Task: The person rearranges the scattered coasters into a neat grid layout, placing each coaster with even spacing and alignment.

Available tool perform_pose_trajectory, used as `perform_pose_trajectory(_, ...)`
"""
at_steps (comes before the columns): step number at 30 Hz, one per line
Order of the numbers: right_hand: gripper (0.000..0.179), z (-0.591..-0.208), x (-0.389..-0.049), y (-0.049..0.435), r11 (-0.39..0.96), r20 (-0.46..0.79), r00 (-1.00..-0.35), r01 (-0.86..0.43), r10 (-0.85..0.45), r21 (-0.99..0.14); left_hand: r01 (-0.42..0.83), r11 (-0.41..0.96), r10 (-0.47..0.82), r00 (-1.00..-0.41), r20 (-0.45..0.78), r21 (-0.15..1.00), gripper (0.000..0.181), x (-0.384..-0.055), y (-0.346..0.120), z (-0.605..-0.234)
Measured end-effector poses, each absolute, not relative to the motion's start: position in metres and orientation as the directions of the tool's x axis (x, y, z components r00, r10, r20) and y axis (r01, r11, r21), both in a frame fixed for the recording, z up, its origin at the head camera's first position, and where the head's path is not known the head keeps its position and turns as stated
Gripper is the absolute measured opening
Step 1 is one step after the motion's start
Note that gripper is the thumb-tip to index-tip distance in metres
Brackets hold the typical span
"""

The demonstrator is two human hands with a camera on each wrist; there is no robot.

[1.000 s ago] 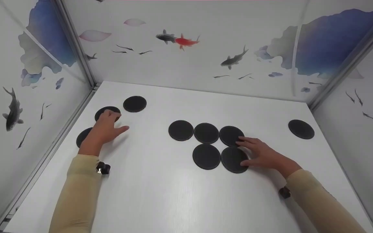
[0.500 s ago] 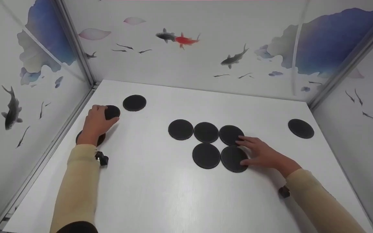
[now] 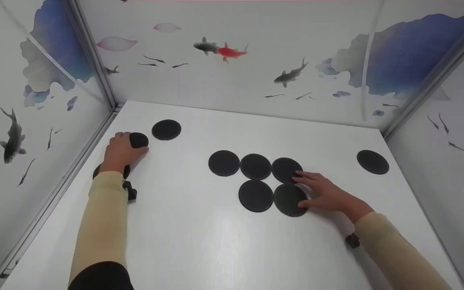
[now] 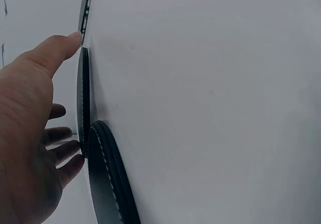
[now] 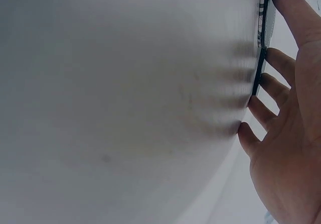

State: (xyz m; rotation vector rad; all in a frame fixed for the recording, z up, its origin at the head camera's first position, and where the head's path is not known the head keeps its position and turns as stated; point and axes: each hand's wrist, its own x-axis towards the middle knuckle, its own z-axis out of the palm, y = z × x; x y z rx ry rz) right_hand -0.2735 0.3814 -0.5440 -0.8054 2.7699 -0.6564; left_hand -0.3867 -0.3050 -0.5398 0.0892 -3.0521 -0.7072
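Observation:
Several round black coasters lie flat on the white table; stitching shows on their rims in the left wrist view. My left hand (image 3: pixel 120 154) is at a back-left coaster (image 3: pixel 139 140), thumb on its near right side and fingers over its far left part. In the left wrist view the thumb and fingers spread across that coaster (image 4: pixel 83 103). Another coaster (image 3: pixel 126 172) lies partly hidden beneath the left wrist. My right hand (image 3: pixel 328 195) has its fingertips on the upper right coaster (image 3: pixel 286 170) of the middle group and its thumb on the lower right coaster (image 3: pixel 290 200).
Three more coasters in the middle group touch side by side, including a top-left coaster (image 3: pixel 224 163). Single coasters lie at the back left (image 3: pixel 166 129) and far right (image 3: pixel 373 162). White walls printed with fish (image 3: pixel 232 52) enclose the table (image 3: pixel 199 249) on three sides.
My left hand has shifted leftward from over the back-left coaster to its left side, uncovering more of its right part. That coaster looks unmoved. The right hand stays in place.

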Motion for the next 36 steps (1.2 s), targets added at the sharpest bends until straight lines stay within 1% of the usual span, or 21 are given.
perform_pose_trajectory(7,0.086,-0.544,-0.274,0.382,0.744,-0.042,-0.837,-0.462,-0.546,-0.483,-0.075,0.898,-0.072,-0.997,-0.022,0.433,0.108,-0.388,-0.309,-0.544)
perform_pose_trajectory(13,0.086,-0.546,-0.273,0.382,0.753,-0.048,-0.845,-0.448,-0.533,-0.483,-0.099,0.883,-0.092,-0.995,-0.038,0.458,0.101,-0.392,-0.312,-0.547)
perform_pose_trajectory(22,0.085,-0.545,-0.273,0.383,0.747,-0.041,-0.839,-0.459,-0.542,-0.481,-0.061,0.907,-0.071,-0.997,0.008,0.416,0.101,-0.398,-0.313,-0.548)
perform_pose_trajectory(30,0.084,-0.542,-0.272,0.381,0.744,-0.032,-0.830,-0.482,-0.557,-0.463,-0.048,0.924,-0.054,-0.999,0.005,0.379,0.101,-0.400,-0.313,-0.546)
perform_pose_trajectory(36,0.084,-0.543,-0.273,0.380,0.749,-0.031,-0.830,-0.485,-0.557,-0.452,-0.048,0.927,-0.061,-0.998,0.024,0.372,0.101,-0.400,-0.311,-0.547)
